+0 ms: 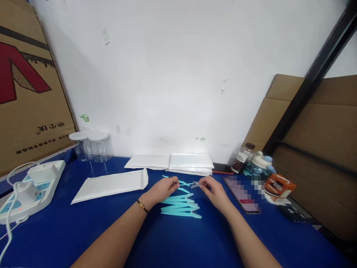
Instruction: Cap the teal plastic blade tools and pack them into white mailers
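My left hand (169,188) is closed in a pinch on a thin light-blue plastic stick (185,183), which pokes out to the right from its fingertips. Opposite it, my right hand (211,189) pinches a small clear, greyish piece (195,184) near the stick's tip. Whether the two touch I cannot tell. Just below the hands, several light-blue forked plastic sticks (180,209) lie in a stack on the blue table, forks to the right. More thin blue pieces lie beside my left fingers, partly hidden by them.
A white padded envelope (111,186) lies left; further white envelopes (191,162) are stacked against the wall. A power strip (52,178) and clear jars (99,147) stand left. At right are a phone (240,193), a brown bottle (242,158), a cup (259,163) and an orange box (279,186).
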A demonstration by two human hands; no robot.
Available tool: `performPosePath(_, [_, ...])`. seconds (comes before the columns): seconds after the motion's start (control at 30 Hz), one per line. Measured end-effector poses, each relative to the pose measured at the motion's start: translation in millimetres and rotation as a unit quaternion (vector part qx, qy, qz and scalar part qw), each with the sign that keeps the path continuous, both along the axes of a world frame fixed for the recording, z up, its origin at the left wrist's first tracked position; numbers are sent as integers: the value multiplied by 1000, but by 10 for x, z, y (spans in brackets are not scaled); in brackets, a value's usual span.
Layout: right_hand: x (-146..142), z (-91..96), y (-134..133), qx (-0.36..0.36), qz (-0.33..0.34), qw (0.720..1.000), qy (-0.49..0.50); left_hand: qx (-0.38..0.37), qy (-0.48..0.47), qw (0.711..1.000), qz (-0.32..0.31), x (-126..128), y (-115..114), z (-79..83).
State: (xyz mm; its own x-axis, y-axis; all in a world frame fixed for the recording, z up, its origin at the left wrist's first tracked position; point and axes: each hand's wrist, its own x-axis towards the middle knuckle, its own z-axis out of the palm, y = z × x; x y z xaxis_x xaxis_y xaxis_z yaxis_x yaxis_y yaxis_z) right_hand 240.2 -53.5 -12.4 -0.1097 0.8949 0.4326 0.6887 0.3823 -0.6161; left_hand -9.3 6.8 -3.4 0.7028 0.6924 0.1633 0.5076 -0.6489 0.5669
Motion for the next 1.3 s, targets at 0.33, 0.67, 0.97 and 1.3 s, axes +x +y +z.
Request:
performPosePath(0.33, [-209, 52, -74, 10, 62, 998, -23, -6, 15, 1000, -13, 45, -43, -19])
performPosePath(0.67, [14, -20, 25, -34, 42, 997, -63, 108, 45, 992, 43, 16, 39, -61])
performPosePath(0.97, [-28, -171, 123, -37, -10, 977, -210, 61, 89, 987, 117, -57, 177, -162])
performPosePath(1.3, [-122, -90, 47, -68, 26, 993, -93, 35, 38, 994, 101, -30, 161, -178])
